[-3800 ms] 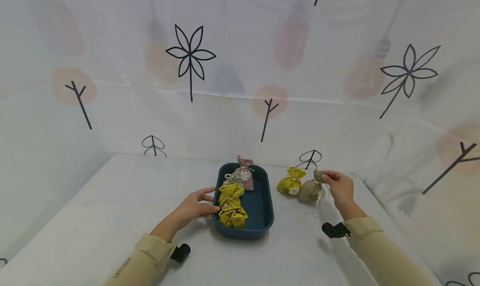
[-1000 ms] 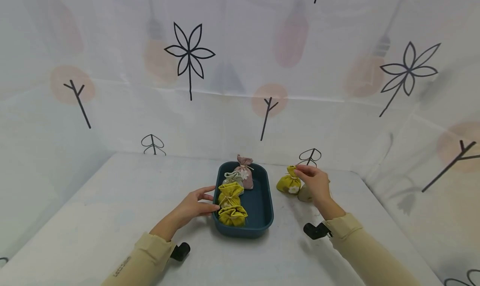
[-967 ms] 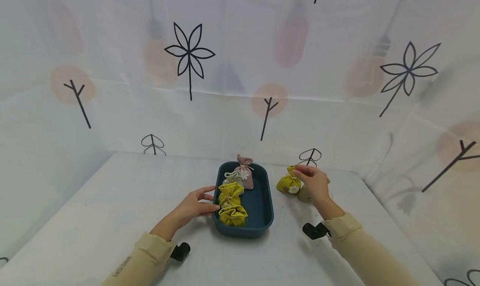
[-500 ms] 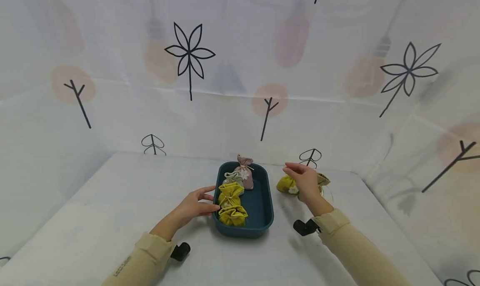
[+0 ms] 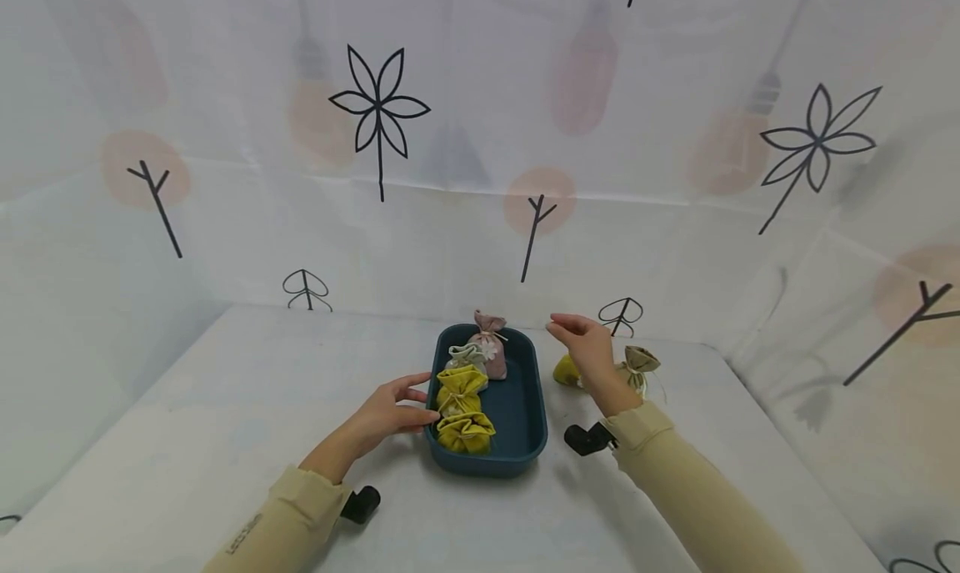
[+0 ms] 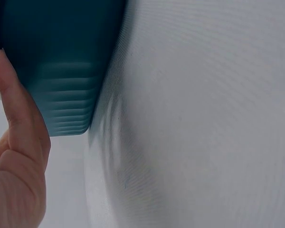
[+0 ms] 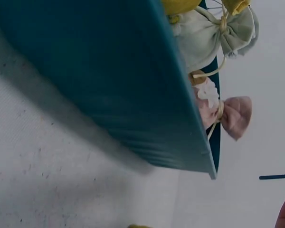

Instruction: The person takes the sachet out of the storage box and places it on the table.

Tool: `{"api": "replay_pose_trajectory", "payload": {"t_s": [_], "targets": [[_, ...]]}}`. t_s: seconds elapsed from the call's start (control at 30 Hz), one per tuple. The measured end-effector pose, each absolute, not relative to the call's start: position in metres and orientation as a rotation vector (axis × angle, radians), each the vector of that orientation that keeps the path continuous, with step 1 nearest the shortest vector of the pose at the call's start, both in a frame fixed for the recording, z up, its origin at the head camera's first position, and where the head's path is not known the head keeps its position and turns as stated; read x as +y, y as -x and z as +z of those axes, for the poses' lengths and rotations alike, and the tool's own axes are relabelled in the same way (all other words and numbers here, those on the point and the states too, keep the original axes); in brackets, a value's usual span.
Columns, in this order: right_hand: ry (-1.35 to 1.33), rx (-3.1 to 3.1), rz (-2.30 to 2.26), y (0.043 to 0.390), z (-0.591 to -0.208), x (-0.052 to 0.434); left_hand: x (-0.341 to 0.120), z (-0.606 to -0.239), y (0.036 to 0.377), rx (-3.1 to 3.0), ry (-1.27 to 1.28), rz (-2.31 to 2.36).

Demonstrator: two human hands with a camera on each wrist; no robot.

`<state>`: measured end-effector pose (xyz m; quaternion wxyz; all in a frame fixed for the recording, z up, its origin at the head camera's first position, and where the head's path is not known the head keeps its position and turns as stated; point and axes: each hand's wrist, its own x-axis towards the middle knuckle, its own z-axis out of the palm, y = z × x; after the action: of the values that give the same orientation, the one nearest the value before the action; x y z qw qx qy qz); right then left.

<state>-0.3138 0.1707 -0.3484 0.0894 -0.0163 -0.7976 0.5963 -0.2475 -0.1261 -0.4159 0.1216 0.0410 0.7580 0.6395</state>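
Beside the tray [image 5: 536, 427], right hand [image 5: 588, 356] now empty, fingers loose, beige pouch [image 5: 636, 367] released; left hand [image 5: 386, 414] flat against the rim.

Our head camera looks forward and down over the whole table [image 5: 225, 406]. Both wrist cameras sit low, close against the tray [image 5: 525, 423] walls; all three share the tray.

A dark teal tray [image 5: 525, 439] on a white desk [image 5: 225, 414] holds two yellow pouches [image 5: 461, 410], a pale green one and a pink pouch [image 5: 489, 348]. The left hand [image 5: 386, 414] touches the tray's left rim. The right hand [image 5: 585, 352] hovers empty, fingers relaxed, just right of the tray, near a tan pouch [image 5: 637, 366] on the desk.
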Motion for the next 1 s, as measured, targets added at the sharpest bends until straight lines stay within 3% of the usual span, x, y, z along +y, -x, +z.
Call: {"api": "replay_pose_trajectory", "payload": {"t_s": [1.0], "targets": [[-0.040, -2.357, 1.868, 0.335, -0.347, 0.123, -0.126, -0.418, 0.249, 2.210, -0.116, 1.878]]}}
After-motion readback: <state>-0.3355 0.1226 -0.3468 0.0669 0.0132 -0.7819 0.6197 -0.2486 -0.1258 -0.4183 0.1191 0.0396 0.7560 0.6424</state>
